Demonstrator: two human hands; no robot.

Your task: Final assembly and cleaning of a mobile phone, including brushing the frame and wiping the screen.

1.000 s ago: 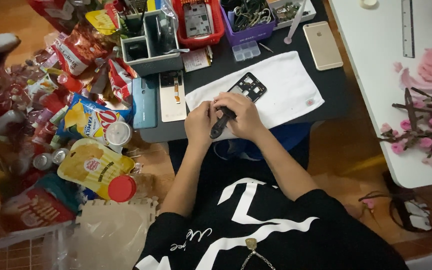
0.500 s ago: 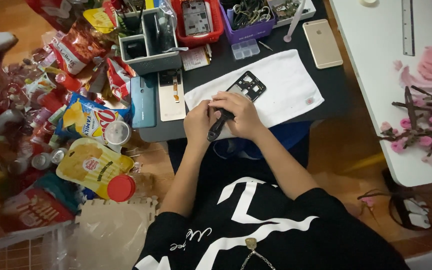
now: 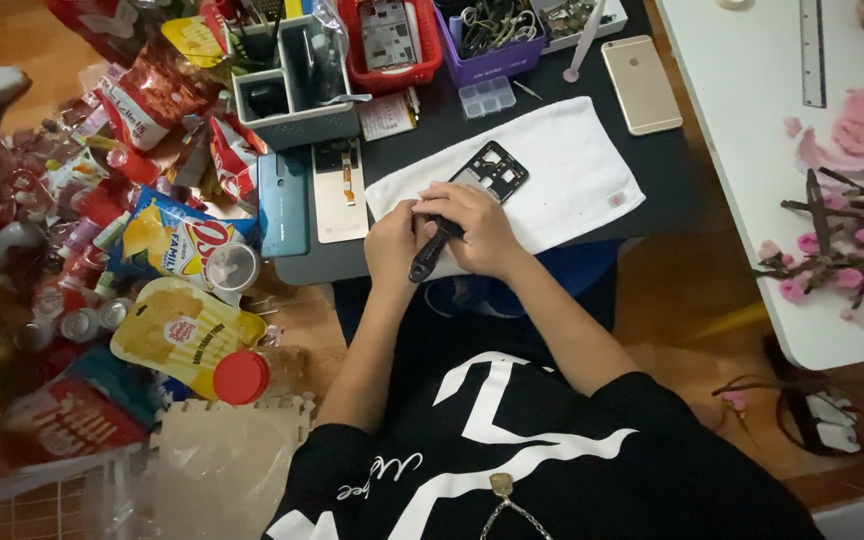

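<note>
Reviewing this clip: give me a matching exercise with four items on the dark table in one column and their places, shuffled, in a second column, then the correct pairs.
Things:
1. black phone frame
2. gold phone
3. teal phone
4. red basket

Places:
A. near the table's left edge, beside a bare phone screen panel
B. at the far edge, next to the purple basket
C. on the white towel, just beyond the right hand
D. face down on the bare table, right of the towel

Pairs: 1-C, 2-D, 3-A, 4-B
</note>
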